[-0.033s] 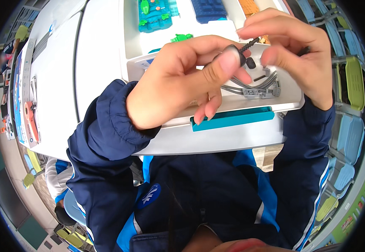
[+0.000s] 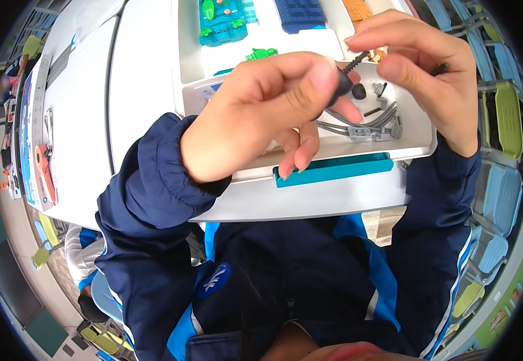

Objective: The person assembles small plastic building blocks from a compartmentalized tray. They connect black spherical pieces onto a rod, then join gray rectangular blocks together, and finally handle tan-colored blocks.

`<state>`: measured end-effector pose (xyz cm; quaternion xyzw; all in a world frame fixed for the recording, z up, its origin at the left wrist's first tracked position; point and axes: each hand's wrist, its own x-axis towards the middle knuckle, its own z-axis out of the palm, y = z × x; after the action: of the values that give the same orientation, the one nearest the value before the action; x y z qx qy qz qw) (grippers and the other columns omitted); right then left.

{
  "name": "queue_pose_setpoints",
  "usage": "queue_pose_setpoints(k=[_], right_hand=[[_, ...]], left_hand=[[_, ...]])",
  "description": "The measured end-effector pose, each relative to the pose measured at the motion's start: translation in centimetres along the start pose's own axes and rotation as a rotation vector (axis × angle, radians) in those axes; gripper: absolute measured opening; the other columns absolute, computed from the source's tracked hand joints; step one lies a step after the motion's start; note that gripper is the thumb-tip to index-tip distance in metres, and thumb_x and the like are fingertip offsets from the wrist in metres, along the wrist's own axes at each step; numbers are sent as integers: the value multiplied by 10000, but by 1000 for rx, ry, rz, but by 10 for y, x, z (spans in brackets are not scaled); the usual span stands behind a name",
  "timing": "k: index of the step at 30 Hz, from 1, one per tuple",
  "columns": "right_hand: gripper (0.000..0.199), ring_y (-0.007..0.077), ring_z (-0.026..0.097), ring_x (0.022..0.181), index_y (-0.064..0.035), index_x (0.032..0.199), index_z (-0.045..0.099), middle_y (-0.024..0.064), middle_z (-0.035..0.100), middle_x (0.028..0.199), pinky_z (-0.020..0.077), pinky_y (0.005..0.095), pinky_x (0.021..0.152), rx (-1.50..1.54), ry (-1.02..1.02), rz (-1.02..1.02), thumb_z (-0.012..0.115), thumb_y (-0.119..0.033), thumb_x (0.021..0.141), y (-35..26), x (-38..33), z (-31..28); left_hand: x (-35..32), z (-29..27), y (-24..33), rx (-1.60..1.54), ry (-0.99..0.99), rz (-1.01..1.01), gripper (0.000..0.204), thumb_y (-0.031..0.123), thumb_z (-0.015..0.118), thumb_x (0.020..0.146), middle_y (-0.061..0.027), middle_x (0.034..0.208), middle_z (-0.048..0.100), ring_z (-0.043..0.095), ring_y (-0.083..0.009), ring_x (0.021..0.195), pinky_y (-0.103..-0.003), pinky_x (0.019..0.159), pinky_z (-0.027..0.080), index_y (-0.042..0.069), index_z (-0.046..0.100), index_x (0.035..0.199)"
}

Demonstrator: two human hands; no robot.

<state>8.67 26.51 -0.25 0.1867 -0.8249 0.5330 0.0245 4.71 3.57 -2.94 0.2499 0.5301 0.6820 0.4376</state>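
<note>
White worktop (image 2: 84, 120) lies under everything, bearing a large tray (image 2: 419, 138) with a teal strip (image 2: 333, 170) along its near wall.

Two hands hang over the tray. The left hand (image 2: 255, 117) comes in from the left, its grip clenched, thumb on top and other fingers folded below. The right hand (image 2: 433, 90) stands up and to the right of it, thumb and forefinger parted with a gap between them, so that pinch is released.

Grey cables (image 2: 388, 114) with their connectors (image 2: 364, 133) lie in the tray, nearer the body than the fingertips.

The rod (image 2: 356, 62), black and ridged, rises out of the left grip, which grasps it by its thick, rounded base. Its long axis slants up and to the right, away from the left thumb, with the free end pointing into the gap of the right grip. The left hand already has it, so the right is the nearer one to the free tip; contact there cannot be told.

Smaller still, a black knob (image 2: 359, 91) shows just below the rod, a dark stub (image 2: 441, 69) sits at the right palm, clasped or not I cannot tell, and a pin (image 2: 372, 112) lies beside the cables.
</note>
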Motion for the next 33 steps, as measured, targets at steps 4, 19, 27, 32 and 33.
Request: queue_pose_setpoints(k=[4, 19, 27, 32, 33], right_hand=[[196, 45, 564, 672, 14, 1034, 664, 51, 640, 935, 390, 183, 600, 14, 40, 46, 665, -85, 864, 8, 7, 2], [215, 339, 655, 795, -56, 887, 680, 182, 652, 779, 518, 410, 707, -976, -266, 106, 748, -73, 683, 37, -12, 19], [285, 102, 606, 673, -15, 1070, 675, 73, 690, 801, 438, 249, 563, -226, -112, 128, 697, -42, 787, 11, 1, -13], [384, -28, 458, 541, -54, 1224, 626, 25, 687, 819, 283, 153, 447, -78, -97, 160, 669, -165, 859, 17, 3, -10], [387, -28, 454, 535, -54, 1223, 626, 22, 688, 815, 283, 154, 444, -78, -92, 149, 672, -170, 857, 16, 3, -8]], left_hand=[[5, -5, 6, -178, 21, -75, 545, 355, 229, 1041, -246, 1041, 628, 536, -128, 425, -190, 400, 452, -91, 404, 1300], [9, -10, 4, -261, 30, -59, 493, 291, 207, 1033, -236, 981, 640, 461, -114, 369, -188, 368, 399, -89, 411, 1272], [4, -14, 0, -275, -50, -68, 436, 273, 318, 1035, -172, 857, 630, 452, -79, 375, -169, 353, 337, -65, 461, 1270], [3, -12, -1, -198, 10, -153, 425, 289, 365, 1030, -137, 820, 630, 448, -65, 380, -158, 352, 320, -55, 525, 1222], [3, -11, -1, -192, 11, -153, 427, 293, 366, 1030, -133, 817, 631, 449, -66, 381, -159, 351, 318, -54, 532, 1216]])
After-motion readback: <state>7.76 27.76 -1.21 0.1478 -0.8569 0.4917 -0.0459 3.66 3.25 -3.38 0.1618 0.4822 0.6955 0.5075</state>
